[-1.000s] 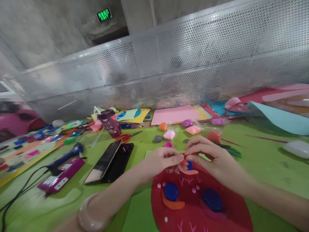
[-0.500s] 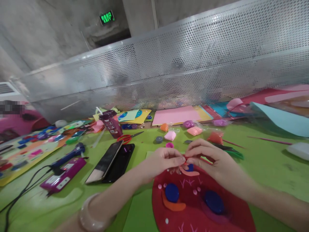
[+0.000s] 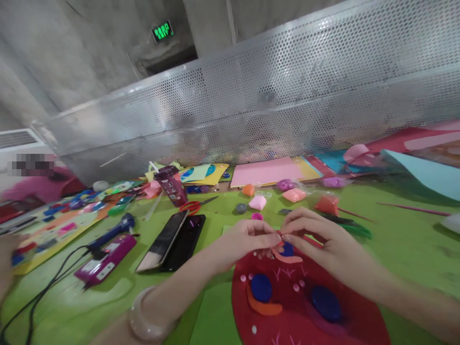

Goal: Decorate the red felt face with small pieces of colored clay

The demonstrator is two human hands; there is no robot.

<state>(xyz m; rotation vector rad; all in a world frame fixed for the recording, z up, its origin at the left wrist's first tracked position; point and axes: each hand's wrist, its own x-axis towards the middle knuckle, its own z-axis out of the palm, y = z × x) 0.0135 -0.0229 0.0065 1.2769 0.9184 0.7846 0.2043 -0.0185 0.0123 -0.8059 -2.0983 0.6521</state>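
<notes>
My left hand (image 3: 251, 239) and my right hand (image 3: 314, 237) meet fingertip to fingertip above the far part of a red paper shape (image 3: 305, 273). Pinched between both hands is a small red-orange bit of modelling clay (image 3: 279, 247), mostly covered by the fingers. Just below them on the red paper lie a blue clay piece (image 3: 287, 249) and a pale orange clay strip (image 3: 289, 258). Nearer to me are two blue discs, one on the left (image 3: 261, 288) beside an orange strip (image 3: 266, 307), the other on the right (image 3: 326, 304). Small pink dots and drawn pink lines surround them.
Left of my forearm lie two phones (image 3: 163, 242), a purple power strip (image 3: 106, 258) and a blue glue gun (image 3: 113, 235). Beyond are red scissors (image 3: 190, 206), a lidded cup (image 3: 172, 184) and bags of clay (image 3: 294, 194). Another person's hand (image 3: 7, 258) shows at the left edge.
The whole view has shifted slightly, so things sit a little further right. My hands keep their pinch over the red paper. Another person's hand has come in at the left edge.
</notes>
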